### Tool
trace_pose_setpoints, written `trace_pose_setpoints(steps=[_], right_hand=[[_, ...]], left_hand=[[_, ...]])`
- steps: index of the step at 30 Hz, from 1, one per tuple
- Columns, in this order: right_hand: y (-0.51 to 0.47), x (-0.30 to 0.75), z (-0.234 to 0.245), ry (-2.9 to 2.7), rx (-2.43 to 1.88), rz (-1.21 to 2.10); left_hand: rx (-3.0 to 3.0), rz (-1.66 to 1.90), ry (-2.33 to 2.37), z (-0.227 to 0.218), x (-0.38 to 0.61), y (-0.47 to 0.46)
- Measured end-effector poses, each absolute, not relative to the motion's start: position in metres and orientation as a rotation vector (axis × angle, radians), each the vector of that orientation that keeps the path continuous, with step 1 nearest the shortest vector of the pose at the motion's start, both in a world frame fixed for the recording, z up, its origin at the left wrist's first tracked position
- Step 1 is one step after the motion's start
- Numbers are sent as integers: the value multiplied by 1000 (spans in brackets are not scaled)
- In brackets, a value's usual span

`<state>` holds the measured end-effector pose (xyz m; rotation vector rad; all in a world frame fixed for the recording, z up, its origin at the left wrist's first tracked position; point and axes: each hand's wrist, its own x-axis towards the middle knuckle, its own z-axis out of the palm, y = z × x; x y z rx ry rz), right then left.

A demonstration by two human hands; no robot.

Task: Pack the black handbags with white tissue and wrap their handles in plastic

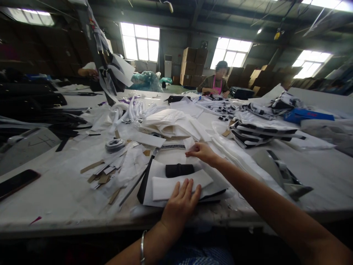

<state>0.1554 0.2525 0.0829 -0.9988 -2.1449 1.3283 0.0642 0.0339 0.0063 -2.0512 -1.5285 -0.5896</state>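
Note:
My left hand (180, 204) lies flat with fingers spread on a white fabric strip (182, 186) near the table's front edge. The strip rests on a stack of white and dark cut pieces (212, 191). Just beyond it lies a small black rolled piece (179, 170). My right hand (202, 151) reaches further out, its fingers pinched on the edge of a small white fabric piece (189, 142).
White table (55, 198) strewn with fabric cuts, cardboard bits and a tape roll (115, 145). A phone (17, 183) lies at left, a long dark ruler (143, 176), black-and-white striped stacks (261, 132) at right. Another person (216, 84) sits across; cardboard boxes (193, 66) behind.

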Motion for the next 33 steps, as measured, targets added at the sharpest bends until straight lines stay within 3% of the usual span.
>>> trace_pose_setpoints(steps=[9, 17, 23, 33], right_hand=[[197, 196, 115, -2344, -752, 1001], [144, 244, 73, -2703, -565, 514], [124, 250, 69, -2763, -600, 142], [86, 269, 48, -2428, -553, -20]], left_hand=[[-2083, -516, -1517, 11, 61, 33], [-2175, -531, -1535, 19, 57, 30], [-2189, -710, -1631, 23, 52, 29], [-2294, -552, -1534, 23, 51, 24]])
